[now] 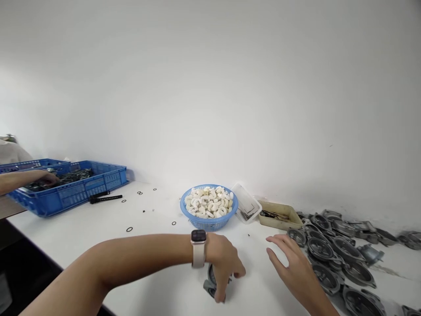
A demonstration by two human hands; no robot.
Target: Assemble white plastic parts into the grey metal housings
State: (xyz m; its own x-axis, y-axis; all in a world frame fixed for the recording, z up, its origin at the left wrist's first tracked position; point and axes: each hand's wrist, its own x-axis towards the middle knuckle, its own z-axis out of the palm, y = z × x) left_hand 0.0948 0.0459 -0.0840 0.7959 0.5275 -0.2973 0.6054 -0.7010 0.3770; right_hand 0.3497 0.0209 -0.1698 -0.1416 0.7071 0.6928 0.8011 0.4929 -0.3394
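Observation:
My left hand (225, 256), with a watch (198, 248) on its wrist, reaches down over the front middle of the table. Its fingers are around a small round grey metal housing (210, 283) standing on the white surface, and the hand covers much of that part. To the right, my right hand (292, 265) hovers with thumb and fingers apart, holding nothing. It is close to a pile of grey cast-metal housings (320, 249) with round openings.
Behind my hands stand a blue basket (209, 224) of white curved pieces, a clear plastic tray (243, 197) and a beige tray (279, 224) with thin tools. At left, another person's hand (48, 177) is in a blue crate (108, 179) of dark parts. Black rings (129, 229) and a black strap (107, 198) lie nearby.

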